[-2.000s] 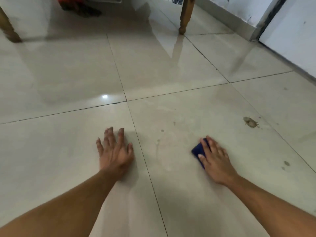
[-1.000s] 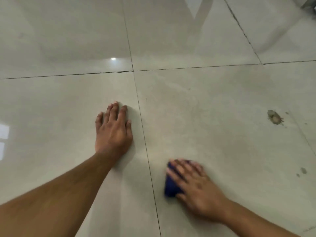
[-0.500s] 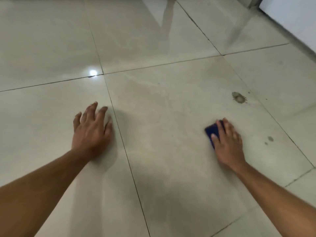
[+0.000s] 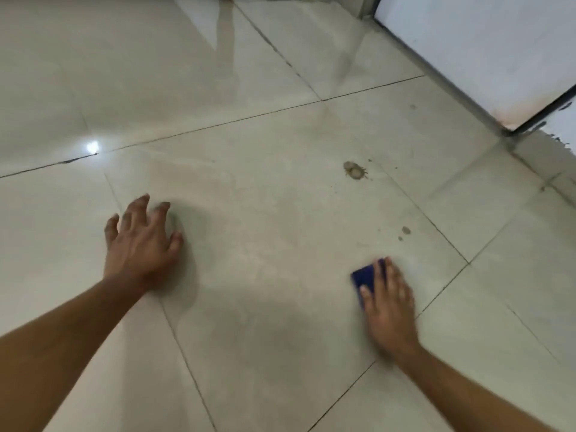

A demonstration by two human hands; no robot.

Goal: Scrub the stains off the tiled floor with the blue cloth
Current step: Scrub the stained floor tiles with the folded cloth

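My right hand lies flat on the folded blue cloth and presses it onto the beige tiled floor; most of the cloth is hidden under the palm and fingers. A brown ring-shaped stain sits farther ahead on the same tile, and two small dark spots lie just beyond the cloth. My left hand rests on the floor to the left, fingers spread and slightly arched, holding nothing.
A white door or panel with a dark frame stands at the upper right, with a tiled skirting below it. Dark grout lines cross the glossy floor. A light reflection glints at the left.
My right hand has slid the cloth from near my left hand out to the right. My left hand has shifted onto the tile being scrubbed and arched its fingers. The view has turned right.
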